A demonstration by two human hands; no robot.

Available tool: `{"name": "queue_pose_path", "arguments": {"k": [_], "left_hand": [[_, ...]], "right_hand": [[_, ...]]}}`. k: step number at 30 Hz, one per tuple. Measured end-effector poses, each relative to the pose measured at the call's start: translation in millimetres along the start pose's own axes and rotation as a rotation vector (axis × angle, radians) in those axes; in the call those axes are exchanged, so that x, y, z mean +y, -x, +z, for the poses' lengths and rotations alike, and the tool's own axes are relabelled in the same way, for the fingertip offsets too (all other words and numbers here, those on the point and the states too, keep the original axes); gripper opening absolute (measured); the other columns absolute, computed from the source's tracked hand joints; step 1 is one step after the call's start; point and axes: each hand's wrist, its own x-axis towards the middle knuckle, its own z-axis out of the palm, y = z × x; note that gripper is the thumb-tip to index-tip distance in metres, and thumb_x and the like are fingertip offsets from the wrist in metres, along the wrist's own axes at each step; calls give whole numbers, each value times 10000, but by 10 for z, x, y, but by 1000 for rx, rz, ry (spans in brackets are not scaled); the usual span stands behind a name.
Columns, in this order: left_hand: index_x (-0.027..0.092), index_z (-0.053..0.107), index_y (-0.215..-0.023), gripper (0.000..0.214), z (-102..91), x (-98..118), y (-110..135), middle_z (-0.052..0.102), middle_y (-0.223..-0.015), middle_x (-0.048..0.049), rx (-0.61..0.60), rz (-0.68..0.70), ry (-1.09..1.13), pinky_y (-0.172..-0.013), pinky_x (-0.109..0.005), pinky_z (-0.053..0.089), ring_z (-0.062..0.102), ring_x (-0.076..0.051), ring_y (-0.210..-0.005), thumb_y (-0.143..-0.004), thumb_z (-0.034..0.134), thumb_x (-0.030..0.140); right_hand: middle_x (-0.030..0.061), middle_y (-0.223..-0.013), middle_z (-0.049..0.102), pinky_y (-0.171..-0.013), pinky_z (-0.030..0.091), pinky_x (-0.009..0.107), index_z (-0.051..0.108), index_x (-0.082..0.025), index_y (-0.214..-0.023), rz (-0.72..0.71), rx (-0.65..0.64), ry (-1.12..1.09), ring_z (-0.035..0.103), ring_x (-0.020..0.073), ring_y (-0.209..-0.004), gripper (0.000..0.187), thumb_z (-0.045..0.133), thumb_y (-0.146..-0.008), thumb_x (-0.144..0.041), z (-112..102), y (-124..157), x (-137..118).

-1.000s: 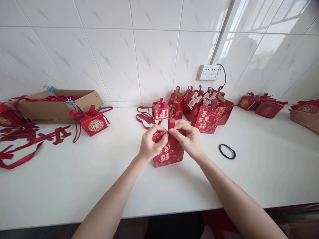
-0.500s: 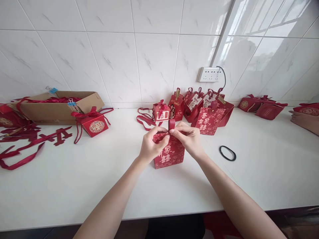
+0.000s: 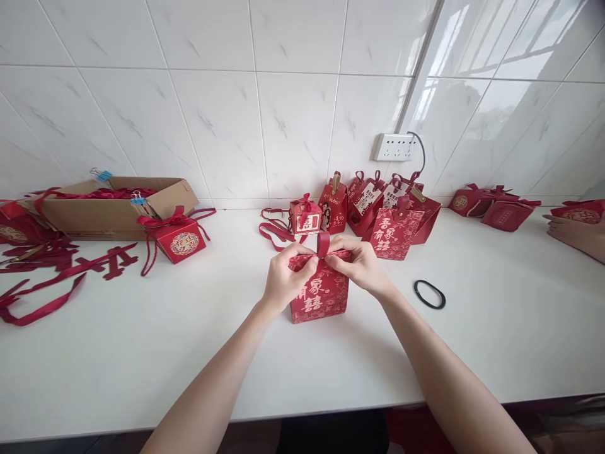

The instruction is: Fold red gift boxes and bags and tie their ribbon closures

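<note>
A red gift box [image 3: 326,296] with pale characters and a flower pattern stands upright on the white table in front of me. From the middle of its top edge rises a dark red ribbon loop [image 3: 323,244]. My left hand [image 3: 289,274] pinches the top edge just left of the loop, thumb on the front face. Just right of the loop, my right hand [image 3: 357,261] grips the same edge, its thumb also on the front. The fingers behind the box are partly hidden. A matching red box [image 3: 396,233] stands behind, to the right.
Several small red gift boxes [image 3: 333,205] stand along the tiled wall. On the left are a cardboard box [image 3: 94,217] of red ribbon, a red box [image 3: 182,243] and loose ribbons [image 3: 45,302]. A black ring [image 3: 430,294] lies right; another person's hand [image 3: 574,233] touches a box.
My right hand has shifted from beside the ribbon loop onto the box's top edge, its thumb now on the front face. My left hand stays nearly in place. The view has tilted slightly.
</note>
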Motion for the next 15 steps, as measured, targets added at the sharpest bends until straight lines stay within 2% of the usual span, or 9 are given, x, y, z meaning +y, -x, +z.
{"name": "queue_pose_path", "arguments": {"k": [7,15], "left_hand": [[189,591,-730,114,7,4,8,652,-744,-4,4,-3,-1,-687,-240,489,614,-133,-712,-782,585,290],[185,593,-729,112,3,-18,6,646,-712,2,-2,-30,5,-650,-240,495,614,-135,-671,-722,637,288]], "right_hand": [[6,-727,608,-587,404,239,641,-178,-691,9,2,30,540,120,-651,77,576,-729,-192,6,-10,-1],[2,-725,604,-604,409,239,636,-177,-691,6,-1,22,539,118,-656,73,573,-728,-179,12,-8,3]]}}
